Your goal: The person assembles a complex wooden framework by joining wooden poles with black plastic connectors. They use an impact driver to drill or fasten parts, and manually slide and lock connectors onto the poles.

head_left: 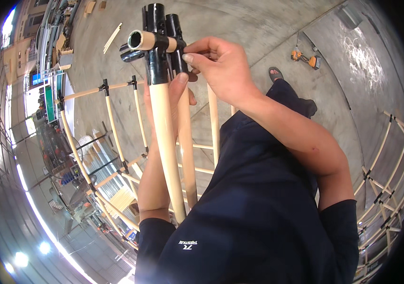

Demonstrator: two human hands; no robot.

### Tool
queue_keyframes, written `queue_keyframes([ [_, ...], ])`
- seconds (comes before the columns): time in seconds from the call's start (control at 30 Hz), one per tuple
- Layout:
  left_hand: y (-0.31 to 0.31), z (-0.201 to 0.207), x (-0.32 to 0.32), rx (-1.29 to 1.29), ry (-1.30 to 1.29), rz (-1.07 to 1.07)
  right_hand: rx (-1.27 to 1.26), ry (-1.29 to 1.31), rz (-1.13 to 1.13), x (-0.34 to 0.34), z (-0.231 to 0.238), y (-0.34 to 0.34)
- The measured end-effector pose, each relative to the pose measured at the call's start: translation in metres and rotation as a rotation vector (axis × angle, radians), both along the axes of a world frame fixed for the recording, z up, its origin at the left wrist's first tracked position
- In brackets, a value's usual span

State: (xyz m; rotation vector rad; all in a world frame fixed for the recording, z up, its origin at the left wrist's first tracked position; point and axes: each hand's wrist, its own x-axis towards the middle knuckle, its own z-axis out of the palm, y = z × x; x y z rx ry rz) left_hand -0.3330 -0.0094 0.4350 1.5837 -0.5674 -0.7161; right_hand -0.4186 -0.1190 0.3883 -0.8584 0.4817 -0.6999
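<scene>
Two long cream pipes run up in front of me, the nearer pipe [165, 128] and the farther pipe [187, 142]. Black pipe joints [157, 61] cap their upper ends, and a short cream cross pipe [142, 40] with an open end passes through them. My left hand [179, 92] is closed around the farther pipe from behind, its thumb just under the black joint; the nearer pipe partly covers it. At the right side of the rear joint [176, 35], my right hand [223, 66] pinches thumb and forefinger together. Whatever lies between those fingertips is too small to make out.
An orange and black cordless drill [306, 58] lies on the concrete floor at the right. A cream pipe frame with black joints [112, 123] stands at the left, and another pipe frame [384, 191] at the far right. Thin cream strips [112, 38] lie on the floor.
</scene>
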Motion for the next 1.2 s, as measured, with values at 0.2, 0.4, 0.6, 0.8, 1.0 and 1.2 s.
queue_keyframes([
  [0.2,0.004,0.002,0.003,-0.025,0.057,-0.021,0.056,0.001,-0.03,0.004,0.003,0.007],
  [0.4,0.003,-0.001,0.002,-0.021,0.04,-0.011,0.075,-0.001,-0.079,0.002,0.005,0.009],
  [0.6,0.006,-0.002,0.002,0.012,0.036,-0.015,0.032,0.022,-0.066,0.002,0.004,0.003],
  [0.8,0.004,-0.001,0.005,0.011,0.033,-0.036,0.021,0.092,0.022,-0.003,0.017,-0.006],
  [1.0,0.001,0.003,0.006,0.079,0.031,-0.017,0.005,0.136,0.022,0.0,0.007,0.002],
  [1.2,0.002,0.007,0.0,0.065,0.082,0.026,-0.038,0.044,-0.056,0.0,-0.002,0.003],
])
